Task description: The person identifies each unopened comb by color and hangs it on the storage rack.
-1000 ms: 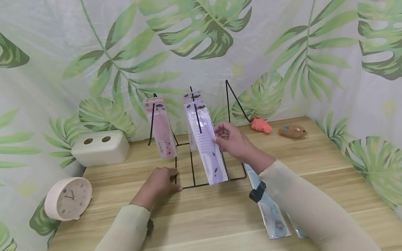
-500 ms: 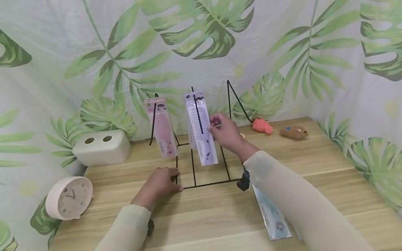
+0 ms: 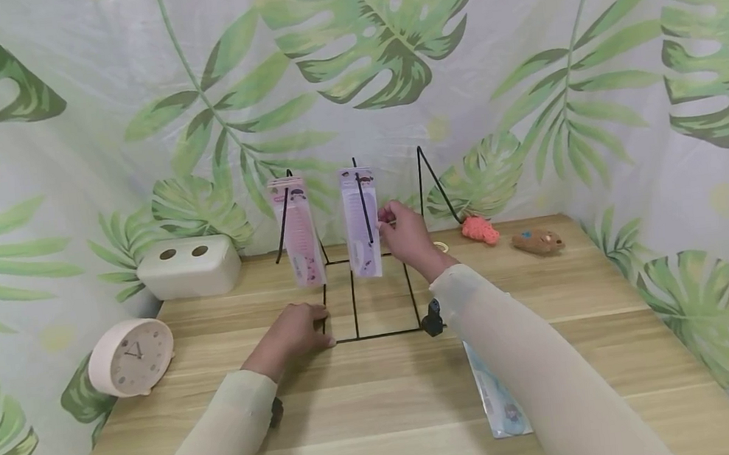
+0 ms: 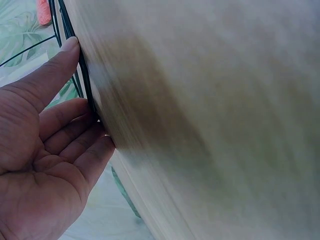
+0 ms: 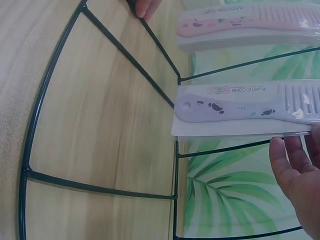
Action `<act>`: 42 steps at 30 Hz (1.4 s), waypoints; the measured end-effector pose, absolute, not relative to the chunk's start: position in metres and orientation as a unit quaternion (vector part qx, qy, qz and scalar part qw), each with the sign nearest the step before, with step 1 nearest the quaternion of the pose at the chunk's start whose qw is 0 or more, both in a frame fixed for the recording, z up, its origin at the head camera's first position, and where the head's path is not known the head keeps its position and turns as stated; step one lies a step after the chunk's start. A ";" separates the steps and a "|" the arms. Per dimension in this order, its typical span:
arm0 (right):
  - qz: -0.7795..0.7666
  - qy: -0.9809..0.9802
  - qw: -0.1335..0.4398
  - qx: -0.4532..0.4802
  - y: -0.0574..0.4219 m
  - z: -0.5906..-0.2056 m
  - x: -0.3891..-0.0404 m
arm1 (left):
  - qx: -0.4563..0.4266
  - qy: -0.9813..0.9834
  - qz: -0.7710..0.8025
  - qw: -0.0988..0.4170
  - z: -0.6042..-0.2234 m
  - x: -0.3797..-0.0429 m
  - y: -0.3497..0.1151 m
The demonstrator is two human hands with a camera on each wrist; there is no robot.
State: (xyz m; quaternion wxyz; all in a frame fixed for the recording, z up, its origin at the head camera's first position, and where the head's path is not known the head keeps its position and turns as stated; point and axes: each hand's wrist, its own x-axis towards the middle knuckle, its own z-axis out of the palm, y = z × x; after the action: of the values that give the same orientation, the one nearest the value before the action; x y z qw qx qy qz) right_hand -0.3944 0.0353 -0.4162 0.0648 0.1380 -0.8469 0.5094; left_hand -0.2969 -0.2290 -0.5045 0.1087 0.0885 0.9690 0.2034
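Note:
A black wire rack (image 3: 376,337) stands on the wooden table, with hooks at its top. My left hand (image 3: 290,333) grips the front left corner of its base; in the left wrist view the thumb and curled fingers meet the wire. A purple comb in a clear packet (image 3: 359,239) hangs upright on the middle hook. My right hand (image 3: 407,234) pinches that packet's right edge; the thumb is hidden in the right wrist view, where the comb (image 5: 230,104) shows the words "PLASTIC COMB". Pink packaged combs (image 3: 301,241) hang on the left hook.
Blue packaged combs (image 3: 497,399) lie partly under my right forearm. A coral-coloured lump (image 3: 480,230) and a brown toy (image 3: 538,241) lie at the back right. At the left are a pink clock (image 3: 131,358) and a white box with two holes (image 3: 189,270).
My right hand has pushed the purple packaged comb back along the middle hook, against the others there, so it now hangs upright. My left hand has stayed on the rack's corner.

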 end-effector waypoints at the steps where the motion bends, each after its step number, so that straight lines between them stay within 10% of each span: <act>1: 0.509 -0.848 0.064 0.137 0.035 -0.416 -0.395 | 0.089 0.969 0.204 0.108 -0.504 -0.297 -0.229; 18: 0.507 -0.848 0.040 0.149 0.069 -0.419 -0.385 | 0.094 0.967 0.211 0.107 -0.504 -0.300 -0.225; 42: 0.257 -0.956 -0.102 0.104 0.226 -0.485 -0.267 | 0.087 0.968 0.210 0.107 -0.503 -0.298 -0.228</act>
State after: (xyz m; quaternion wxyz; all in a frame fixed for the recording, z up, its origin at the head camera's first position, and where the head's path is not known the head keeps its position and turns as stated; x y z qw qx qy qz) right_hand -0.2674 0.2261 -0.4851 -0.1023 0.1036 -0.9555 0.2566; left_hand -0.2978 -0.2281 -0.5025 0.1067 0.0868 0.9680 0.2097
